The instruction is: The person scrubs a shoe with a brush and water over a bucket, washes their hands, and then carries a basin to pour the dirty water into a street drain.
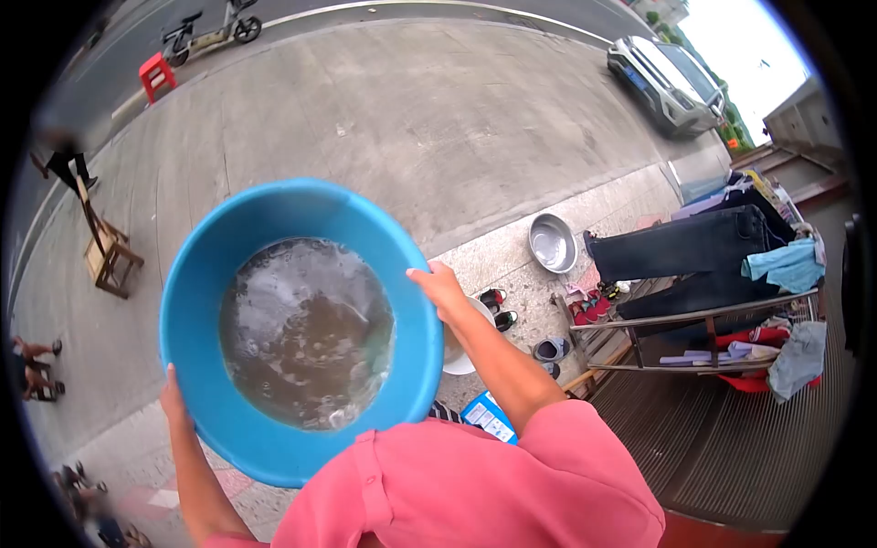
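A large blue plastic basin [301, 196] is held up in front of my body. Murky brown water [311, 338] with grey foam lies in its bottom. My left hand [174, 402] grips the rim at the lower left. On the opposite side, my right hand [440, 290] has its thumb over the rim, the other fingers hidden behind the wall. Behind my right forearm, a pale bucket or bowl [459, 354] shows in part on the ground, with a blue-and-white package [491, 416] nearer my body.
A metal basin [553, 243] sits on the paving at right, near several shoes [498, 310]. Jeans [694, 245] and other clothes hang on a rack [703, 315]. A wooden chair [111, 251], a red stool [156, 75], a scooter [215, 35] and a parked car [665, 84] stand farther off. People are at left.
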